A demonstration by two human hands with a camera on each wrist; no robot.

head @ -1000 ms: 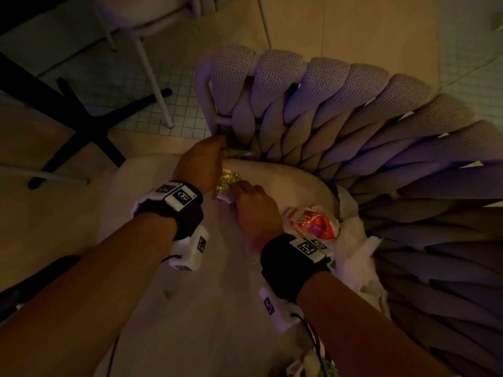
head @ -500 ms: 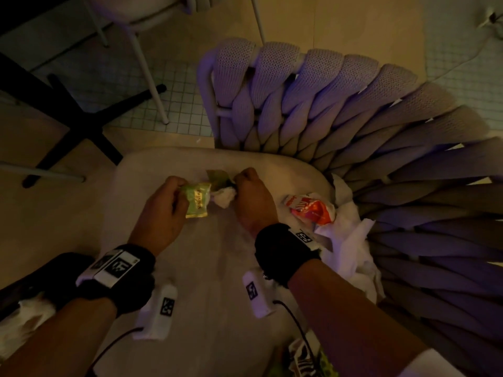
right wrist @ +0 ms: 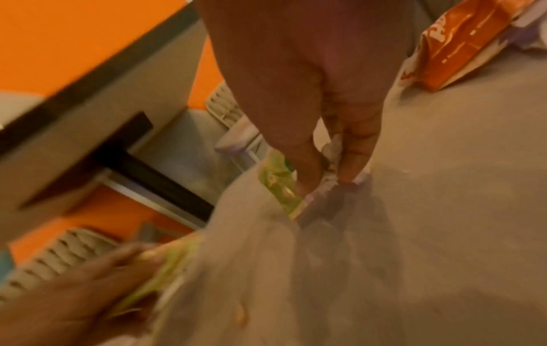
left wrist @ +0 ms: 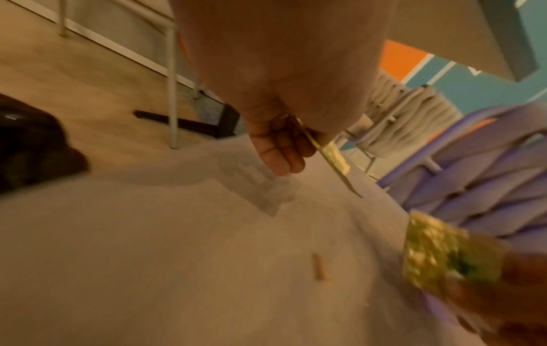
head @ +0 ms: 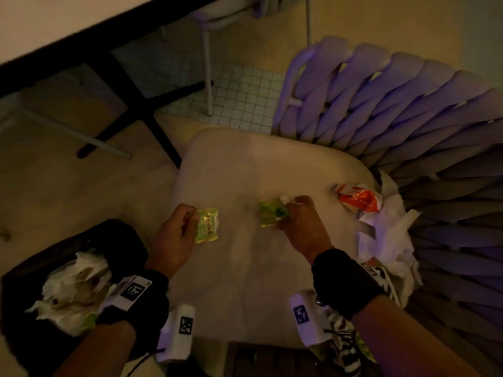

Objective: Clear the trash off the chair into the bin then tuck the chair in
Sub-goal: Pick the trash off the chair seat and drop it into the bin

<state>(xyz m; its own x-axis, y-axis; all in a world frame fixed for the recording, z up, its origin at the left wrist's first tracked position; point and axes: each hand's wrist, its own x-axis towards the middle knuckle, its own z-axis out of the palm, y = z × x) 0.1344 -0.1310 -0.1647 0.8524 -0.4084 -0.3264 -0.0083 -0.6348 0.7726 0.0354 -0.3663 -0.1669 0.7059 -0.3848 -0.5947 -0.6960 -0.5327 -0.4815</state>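
Observation:
My left hand (head: 179,229) pinches a green-and-gold wrapper (head: 206,225) over the left part of the chair's beige seat cushion (head: 245,164); the left wrist view shows the same wrapper (left wrist: 331,159) edge-on below the curled fingers. My right hand (head: 298,216) grips a second green wrapper (head: 270,213) together with a bit of white tissue (head: 284,198), seen in the right wrist view as a green wrapper (right wrist: 279,185) between thumb and fingers. An orange packet (head: 359,197) and crumpled white paper (head: 386,235) lie on the seat's right side. The black bin (head: 114,240) stands at the left, holding white trash (head: 73,287).
The chair's woven lilac backrest (head: 394,110) curves round the right side. A black table base (head: 130,110) and a second chair's white leg (head: 208,77) stand on the floor beyond. A striped item (head: 345,346) lies at the seat's near right corner.
Both hands have come back from the backrest toward me, each holding a green wrapper. The left hand has moved left, toward the bin, and the hands are now apart.

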